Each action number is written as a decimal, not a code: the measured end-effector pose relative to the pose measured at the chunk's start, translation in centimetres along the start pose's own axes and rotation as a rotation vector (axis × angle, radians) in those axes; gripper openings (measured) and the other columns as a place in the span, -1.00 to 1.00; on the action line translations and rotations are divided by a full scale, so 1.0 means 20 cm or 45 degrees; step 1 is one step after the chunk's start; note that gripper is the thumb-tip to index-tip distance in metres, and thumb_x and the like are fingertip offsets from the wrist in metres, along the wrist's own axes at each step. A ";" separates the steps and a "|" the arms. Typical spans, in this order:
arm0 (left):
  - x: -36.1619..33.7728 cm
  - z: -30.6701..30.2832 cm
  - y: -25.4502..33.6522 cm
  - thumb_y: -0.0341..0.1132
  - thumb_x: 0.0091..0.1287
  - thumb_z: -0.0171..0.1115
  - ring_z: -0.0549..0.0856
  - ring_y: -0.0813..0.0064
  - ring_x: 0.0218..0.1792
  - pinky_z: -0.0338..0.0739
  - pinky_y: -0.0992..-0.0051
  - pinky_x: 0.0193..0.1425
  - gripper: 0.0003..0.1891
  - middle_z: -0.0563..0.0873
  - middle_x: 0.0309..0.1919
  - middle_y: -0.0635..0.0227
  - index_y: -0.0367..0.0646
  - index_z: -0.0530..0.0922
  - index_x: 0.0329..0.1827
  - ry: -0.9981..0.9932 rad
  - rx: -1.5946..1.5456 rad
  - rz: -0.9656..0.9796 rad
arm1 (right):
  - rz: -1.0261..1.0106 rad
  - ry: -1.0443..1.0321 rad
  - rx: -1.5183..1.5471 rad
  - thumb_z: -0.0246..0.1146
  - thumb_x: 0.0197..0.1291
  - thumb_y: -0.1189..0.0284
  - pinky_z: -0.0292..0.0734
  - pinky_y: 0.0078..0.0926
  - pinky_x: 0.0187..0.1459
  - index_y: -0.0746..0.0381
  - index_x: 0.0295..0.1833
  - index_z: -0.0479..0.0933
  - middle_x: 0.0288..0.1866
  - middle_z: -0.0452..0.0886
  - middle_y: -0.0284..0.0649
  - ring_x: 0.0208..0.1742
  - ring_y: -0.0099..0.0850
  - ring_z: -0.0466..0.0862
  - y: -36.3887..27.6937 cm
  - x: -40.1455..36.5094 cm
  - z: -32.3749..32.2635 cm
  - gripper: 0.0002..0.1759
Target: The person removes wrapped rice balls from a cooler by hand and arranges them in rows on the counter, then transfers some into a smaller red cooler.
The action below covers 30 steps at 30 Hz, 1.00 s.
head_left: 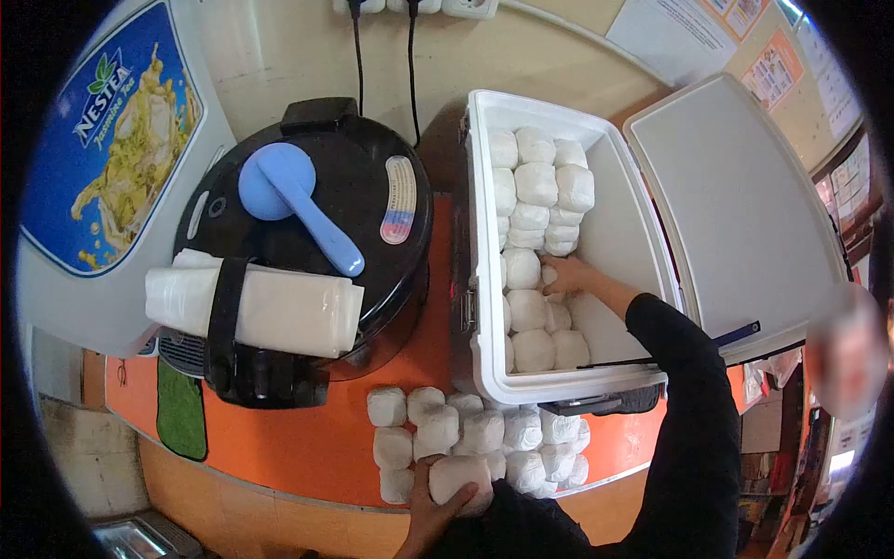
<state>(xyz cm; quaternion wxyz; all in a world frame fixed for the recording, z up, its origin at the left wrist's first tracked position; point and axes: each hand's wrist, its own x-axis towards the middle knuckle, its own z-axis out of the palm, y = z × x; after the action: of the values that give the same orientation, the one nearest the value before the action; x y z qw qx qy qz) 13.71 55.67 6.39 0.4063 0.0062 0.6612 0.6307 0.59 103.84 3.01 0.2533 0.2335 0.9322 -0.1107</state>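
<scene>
An orange counter [317,438] runs along a cream wall [279,56] with sockets [466,7] at the top and posters [773,70] to the right. At the left stands a drink dispenser [112,140] with a blue label, and a green cloth [182,410] lies below it. Next to it sits a black rice cooker [372,158] with its lid shut. A blue paddle [298,200] and a stack of plastic bags [289,312] rest on top, the stack tucked under the handle.

A white cooler [629,233] stands just right of the cooker, its lid [736,205] thrown open. White wrapped bundles [535,182] are packed along its left wall; the right part is bare. More bundles [484,430] lie in rows on the counter in front of it.

The right hand [570,276] is inside the cooler, fingertips closed on a small bundle [549,275] among the packed ones. The left hand [428,508] is at the counter's front edge, fingers wrapped around the front bundle [458,473], which touches the rows.
</scene>
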 end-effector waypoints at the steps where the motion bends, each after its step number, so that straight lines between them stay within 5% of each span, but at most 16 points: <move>1: 0.02 0.01 -0.06 -0.07 0.01 0.59 0.54 0.15 0.14 0.42 0.22 0.26 -0.15 0.49 0.08 0.06 -0.22 0.26 0.26 0.049 0.138 0.042 | 0.077 -0.118 0.112 0.52 -0.17 0.11 0.61 0.03 0.04 -0.11 0.54 0.13 0.36 0.37 0.15 0.20 0.10 0.56 -0.03 -0.03 -0.06 0.11; 5: 0.05 -0.02 -0.32 0.00 0.06 0.55 0.54 0.05 0.16 0.43 0.19 0.26 -0.12 0.49 0.14 -0.01 -0.30 0.25 0.29 0.138 0.324 0.000 | 0.186 -0.214 0.095 0.54 -0.22 0.19 0.76 -0.27 -0.44 -0.03 0.47 0.22 0.28 0.46 0.03 0.06 -0.08 0.65 -0.11 -0.12 -0.11 0.05; 8: 0.09 -0.06 -0.62 0.00 0.07 0.54 0.53 0.00 0.18 0.43 0.17 0.26 -0.12 0.47 0.15 -0.04 -0.31 0.23 0.29 0.186 0.523 0.249 | 0.282 -0.392 0.109 0.54 -0.26 0.22 0.78 -0.22 -0.39 0.04 0.39 0.29 0.19 0.51 0.02 0.02 -0.08 0.66 -0.17 -0.27 -0.23 -0.01; 10: 0.07 -0.07 -0.65 0.01 0.09 0.52 0.53 -0.02 0.18 0.43 0.16 0.26 -0.13 0.46 0.16 -0.06 -0.31 0.22 0.29 0.157 0.618 0.252 | 0.105 -0.292 0.276 0.52 -0.27 0.26 0.76 -0.23 -0.43 0.05 0.35 0.31 0.11 0.54 0.01 -0.13 -0.13 0.70 -0.08 -0.31 -0.28 -0.06; 13: 0.07 -0.05 -0.63 0.00 0.16 0.47 0.51 -0.04 0.20 0.42 0.16 0.27 -0.18 0.42 0.19 -0.09 -0.32 0.22 0.29 0.140 0.693 0.249 | -0.031 -0.020 0.285 0.46 -0.06 0.22 0.70 -0.41 -0.47 0.00 0.30 0.31 -0.12 0.58 -0.08 -0.41 -0.31 0.66 -0.31 -0.85 -0.63 -0.23; 16: 0.11 -0.05 -0.63 -0.09 0.20 0.45 0.49 0.08 0.19 0.42 0.20 0.27 -0.23 0.41 0.17 -0.02 -0.30 0.20 0.31 0.103 0.233 0.263 | -0.301 0.172 0.646 0.37 0.00 0.26 0.47 -0.64 -0.61 -0.03 0.30 0.32 -0.29 0.54 -0.28 -0.55 -0.53 0.54 -0.46 -1.36 -0.78 -0.31; 19: 0.13 -0.09 -0.56 -0.19 0.24 0.42 0.49 0.16 0.18 0.43 0.24 0.26 -0.28 0.42 0.16 0.02 -0.30 0.19 0.31 0.192 0.029 0.280 | -0.447 0.196 0.801 0.38 -0.04 0.31 0.60 -0.53 -0.33 -0.01 0.30 0.35 -0.19 0.54 -0.25 -0.32 -0.45 0.62 -0.59 -1.72 -0.72 -0.30; 21: 0.14 -0.12 -0.41 -0.25 0.26 0.40 0.48 0.21 0.18 0.45 0.26 0.25 -0.31 0.42 0.16 0.03 -0.31 0.20 0.32 0.248 -0.023 0.290 | -0.940 0.226 0.954 0.39 -0.05 0.32 0.55 -0.35 0.06 0.00 0.29 0.38 -0.02 0.52 -0.22 0.03 -0.38 0.58 -0.63 -1.82 -0.57 -0.30; 23: 0.16 -0.19 -0.29 -0.34 0.28 0.36 0.53 0.23 0.15 0.51 0.30 0.20 -0.37 0.45 0.16 0.04 -0.29 0.21 0.32 0.289 -0.097 0.357 | -0.970 0.054 0.930 0.44 -0.07 0.25 0.37 -0.27 0.28 -0.01 0.29 0.40 0.14 0.49 -0.20 0.28 -0.31 0.43 -0.73 -1.84 -0.38 -0.28; 27: 0.34 -0.34 -0.20 -0.37 0.27 0.36 0.58 0.23 0.09 0.55 0.32 0.14 -0.37 0.50 0.14 0.04 -0.26 0.21 0.33 0.334 -0.141 0.335 | -0.857 -0.067 0.669 0.49 -0.09 0.12 0.42 -0.25 0.23 -0.03 0.28 0.40 0.09 0.55 -0.04 0.19 -0.05 0.48 -0.90 -1.63 0.22 -0.24; 30: 0.53 -0.42 -0.20 -0.38 0.21 0.40 0.59 0.22 0.12 0.52 0.30 0.17 -0.34 0.52 0.14 0.07 -0.25 0.24 0.31 0.209 0.227 0.348 | -0.693 -0.180 0.520 0.49 -0.10 0.08 0.48 -0.07 0.19 -0.07 0.29 0.37 0.07 0.51 0.21 0.17 0.11 0.48 -1.05 -1.51 0.66 -0.22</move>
<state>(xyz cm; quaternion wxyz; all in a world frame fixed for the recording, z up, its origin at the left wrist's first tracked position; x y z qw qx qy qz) 3.99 53.35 -3.76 0.2590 0.0805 0.7384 0.6174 18.81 69.83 9.51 0.2263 0.0141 0.8991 -0.3744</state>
